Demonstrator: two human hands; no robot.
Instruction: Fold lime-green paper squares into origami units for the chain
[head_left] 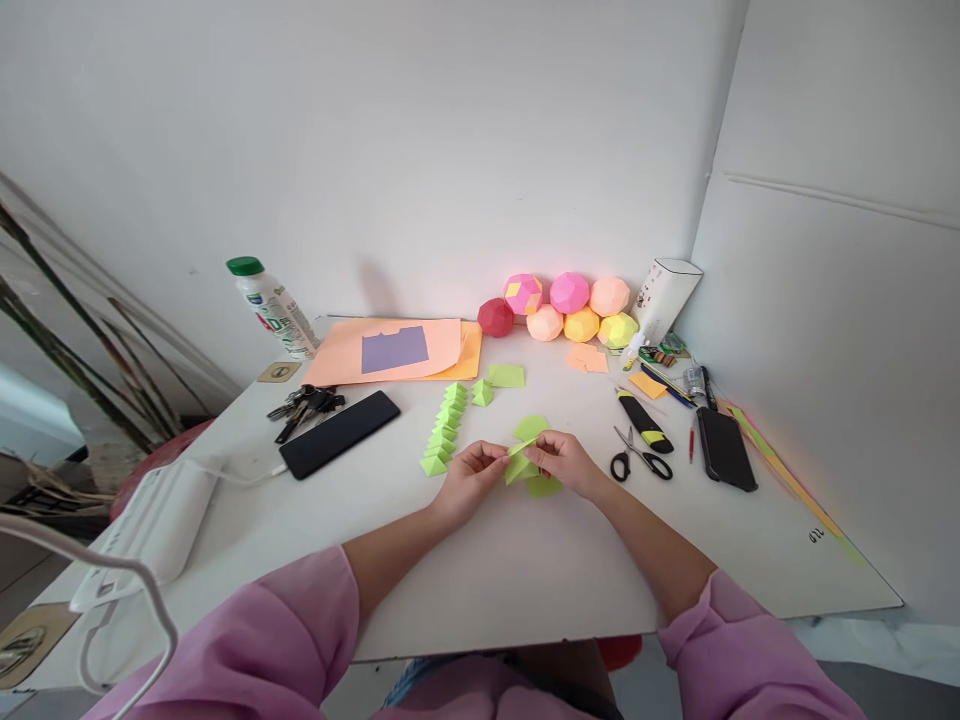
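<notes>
Between my two hands is a folded piece of light green paper (519, 466), raised a little over the white table. My left hand (474, 478) pinches its left edge, and my right hand (564, 460) grips the right side with thumb and fingers. More green paper pieces (534, 428) lie just behind and under my hands. To the left runs a row of small green folded paper pyramids (444, 432). A single pyramid (482, 392) sits apart from the row, near a flat green sheet (507, 376).
Scissors (637, 456), a utility knife (643, 420) and a phone (726, 450) lie to the right. Several paper balls (570, 292) are stacked against the wall. A black power bank or phone (341, 434), keys (307, 405) and a bottle (276, 310) are on the left.
</notes>
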